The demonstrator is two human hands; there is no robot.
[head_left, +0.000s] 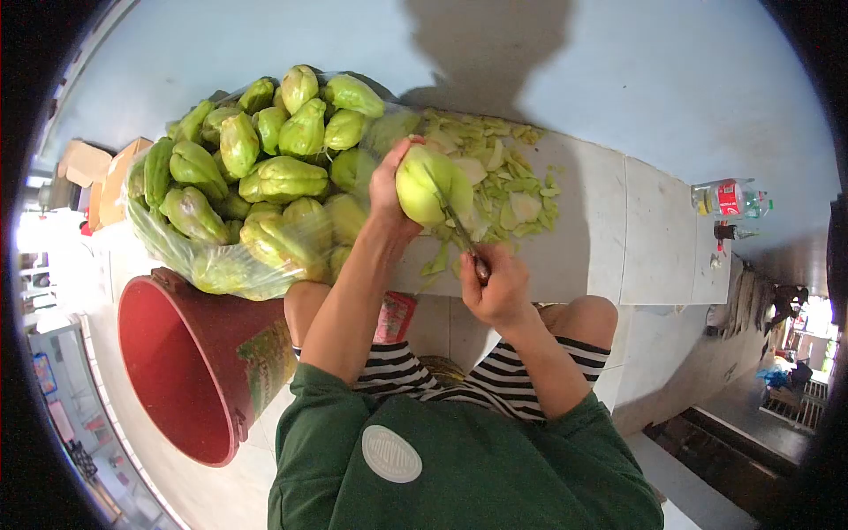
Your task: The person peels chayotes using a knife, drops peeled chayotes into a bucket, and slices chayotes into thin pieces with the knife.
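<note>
My left hand (391, 187) is wrapped round the left side of a pale green chayote (421, 187), its skin largely gone. In my right hand (497, 287) is the dark handle of a knife (460, 231), whose blade lies against the chayote's right face. Beneath and behind the fruit, a heap of green peelings (517, 194) is scattered on the tiled ledge. Unpeeled chayotes (283, 179) fill a large clear plastic bag (221, 265) to the left of my left hand.
A red bucket (168, 371) leans at my left, its mouth facing the camera. Cardboard boxes (115, 185) stand beyond the bag. Bottles, including a clear plastic bottle (733, 199), lie near the right end of the tiled ledge (649, 238). A wall (636, 71) rises behind it.
</note>
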